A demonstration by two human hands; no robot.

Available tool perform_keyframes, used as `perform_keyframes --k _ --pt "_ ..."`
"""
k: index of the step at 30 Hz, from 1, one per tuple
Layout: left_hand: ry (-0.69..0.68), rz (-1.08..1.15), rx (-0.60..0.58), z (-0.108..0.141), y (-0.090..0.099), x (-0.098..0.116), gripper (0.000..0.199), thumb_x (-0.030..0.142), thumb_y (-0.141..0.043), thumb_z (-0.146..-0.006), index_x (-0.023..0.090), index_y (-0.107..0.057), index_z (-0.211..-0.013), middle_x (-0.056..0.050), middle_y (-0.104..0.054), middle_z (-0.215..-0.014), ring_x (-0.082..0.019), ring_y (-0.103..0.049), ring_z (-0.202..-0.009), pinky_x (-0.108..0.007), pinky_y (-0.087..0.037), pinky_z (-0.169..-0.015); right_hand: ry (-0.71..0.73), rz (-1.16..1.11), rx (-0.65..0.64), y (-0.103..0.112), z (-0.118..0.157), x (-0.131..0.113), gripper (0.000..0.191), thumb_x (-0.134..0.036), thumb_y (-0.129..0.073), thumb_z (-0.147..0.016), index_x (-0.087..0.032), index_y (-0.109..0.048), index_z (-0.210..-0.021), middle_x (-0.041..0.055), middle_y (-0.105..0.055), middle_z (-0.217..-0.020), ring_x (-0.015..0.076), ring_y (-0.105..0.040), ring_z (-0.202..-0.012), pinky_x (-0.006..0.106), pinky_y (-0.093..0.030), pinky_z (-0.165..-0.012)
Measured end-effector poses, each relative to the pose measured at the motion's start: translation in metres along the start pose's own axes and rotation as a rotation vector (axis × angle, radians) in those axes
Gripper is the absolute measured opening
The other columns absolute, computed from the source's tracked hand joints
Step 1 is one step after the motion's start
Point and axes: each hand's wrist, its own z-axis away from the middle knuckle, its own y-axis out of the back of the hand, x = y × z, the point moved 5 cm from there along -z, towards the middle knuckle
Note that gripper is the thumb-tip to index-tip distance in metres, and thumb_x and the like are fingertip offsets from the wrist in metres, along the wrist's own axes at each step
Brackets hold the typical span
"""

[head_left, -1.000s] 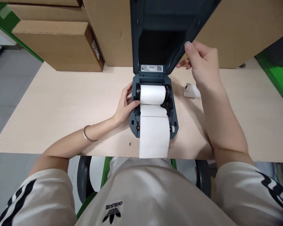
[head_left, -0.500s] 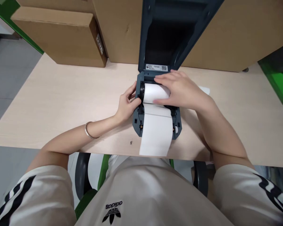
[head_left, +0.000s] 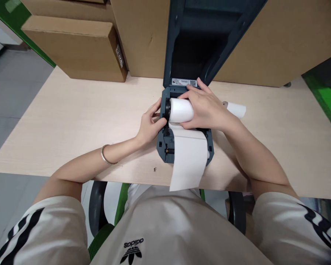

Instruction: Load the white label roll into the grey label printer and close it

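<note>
A dark printer (head_left: pixel 162 144) stands on the table with its lid (head_left: pixel 175 40) raised. Inside it sits a white label roll (head_left: pixel 180 110), and a strip of labels (head_left: pixel 189 158) hangs from it past the printer's front and the table edge. My right hand (head_left: pixel 205 106) is wrapped round the right end of the roll. My left hand (head_left: pixel 151 123) grips the printer's left side wall, its thumb on the inner edge beside the black roll holder (head_left: pixel 167 108).
A second white roll (head_left: pixel 236 109) lies on the table (head_left: pixel 99 106) to the right, behind my right wrist. One cardboard box (head_left: pixel 71 51) is at the back left, and larger cardboard (head_left: pixel 270 48) stands behind the printer.
The roll's right end shows differently as my right hand has shifted its hold and spread its upper fingers. The label strip has swung right and forward, uncovering the printer's left front part.
</note>
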Motion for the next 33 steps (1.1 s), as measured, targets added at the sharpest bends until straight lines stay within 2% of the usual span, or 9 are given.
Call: perform_keyframes --k 4,8,11,13,17,22,25,30,33 --pt "0.000 -0.017 0.012 0.000 0.001 0.002 0.088 0.033 -0.077 -0.091 0.025 -0.061 -0.177 -0.009 -0.063 -0.185 -0.041 -0.066 -0.167 -0.049 -0.065 -0.129 -0.092 -0.026 -0.007 0.028 0.008 -0.014 0.068 -0.038 -0.091 -0.076 -0.025 -0.070 -0.139 0.0083 -0.083 -0.121 0.0461 -0.081 -0.123 0.088 -0.036 -0.140" --pt "-0.011 -0.009 -0.014 0.000 0.002 -0.002 0.087 0.036 -0.079 -0.094 0.028 -0.059 -0.179 -0.009 -0.060 -0.188 -0.041 -0.070 -0.162 -0.051 -0.065 -0.129 -0.219 -0.075 0.054 0.084 0.034 -0.021 0.076 -0.056 -0.089 -0.076 -0.025 -0.067 -0.142 0.0161 -0.078 -0.143 0.0479 -0.077 -0.129 0.070 -0.065 -0.112" --pt "-0.016 0.018 -0.022 -0.001 0.003 -0.005 0.086 0.042 -0.082 -0.096 0.030 -0.059 -0.179 -0.008 -0.060 -0.188 -0.040 -0.068 -0.164 -0.051 -0.064 -0.131 -0.347 -0.055 0.070 0.120 0.058 -0.001 0.084 -0.078 -0.089 -0.078 -0.030 -0.065 -0.143 0.0181 -0.073 -0.145 0.0503 -0.074 -0.132 0.066 -0.065 -0.108" --pt "-0.018 0.032 -0.020 -0.001 0.003 -0.006 0.086 0.043 -0.083 -0.096 0.030 -0.060 -0.178 -0.008 -0.061 -0.187 -0.040 -0.068 -0.164 -0.050 -0.064 -0.130 -0.475 0.023 -0.009 0.129 0.068 0.025 0.089 -0.076 -0.096 -0.074 -0.033 -0.062 -0.145 0.0188 -0.071 -0.144 0.0539 -0.073 -0.133 0.067 -0.063 -0.109" --pt "-0.011 0.019 -0.024 -0.001 0.002 -0.003 0.085 0.045 -0.083 -0.097 0.029 -0.061 -0.177 -0.007 -0.061 -0.187 -0.041 -0.068 -0.164 -0.050 -0.064 -0.131 -0.545 0.169 -0.167 0.112 0.061 0.072 0.085 -0.044 -0.102 -0.077 -0.032 -0.062 -0.152 0.0182 -0.073 -0.147 0.0582 -0.065 -0.145 0.073 -0.052 -0.129" --pt "0.008 0.017 -0.013 0.001 0.002 -0.003 0.087 0.041 -0.079 -0.094 0.028 -0.059 -0.178 -0.010 -0.060 -0.187 -0.042 -0.067 -0.165 -0.051 -0.064 -0.130 -0.397 0.107 -0.290 0.063 0.031 0.099 0.054 -0.040 -0.092 -0.088 -0.022 -0.075 -0.136 0.0147 -0.083 -0.135 0.0427 -0.075 -0.133 0.071 -0.021 -0.149" --pt "0.008 0.012 -0.010 0.001 0.003 -0.003 0.087 0.040 -0.079 -0.093 0.028 -0.060 -0.177 -0.010 -0.061 -0.187 -0.041 -0.067 -0.165 -0.049 -0.064 -0.129 -0.392 0.078 -0.306 0.042 0.023 0.106 0.056 -0.036 -0.097 -0.083 -0.019 -0.079 -0.134 0.0148 -0.085 -0.130 0.0373 -0.076 -0.128 0.066 -0.031 -0.143" --pt "-0.004 -0.011 -0.022 0.000 0.003 -0.001 0.085 0.053 -0.083 -0.097 0.031 -0.061 -0.176 -0.009 -0.062 -0.186 -0.041 -0.067 -0.164 -0.048 -0.063 -0.129 -0.403 0.062 -0.330 0.020 0.022 0.105 0.068 -0.015 -0.100 -0.076 -0.016 -0.081 -0.141 0.0208 -0.083 -0.142 0.0422 -0.070 -0.137 0.054 -0.058 -0.114" --pt "0.013 -0.002 -0.013 -0.001 0.003 0.001 0.086 0.052 -0.084 -0.095 0.031 -0.062 -0.175 -0.008 -0.062 -0.186 -0.040 -0.067 -0.164 -0.047 -0.063 -0.129 -0.430 -0.040 -0.403 0.021 0.025 0.101 0.069 -0.010 -0.098 -0.081 -0.016 -0.081 -0.147 0.0185 -0.083 -0.149 0.0399 -0.075 -0.137 0.054 -0.059 -0.120"
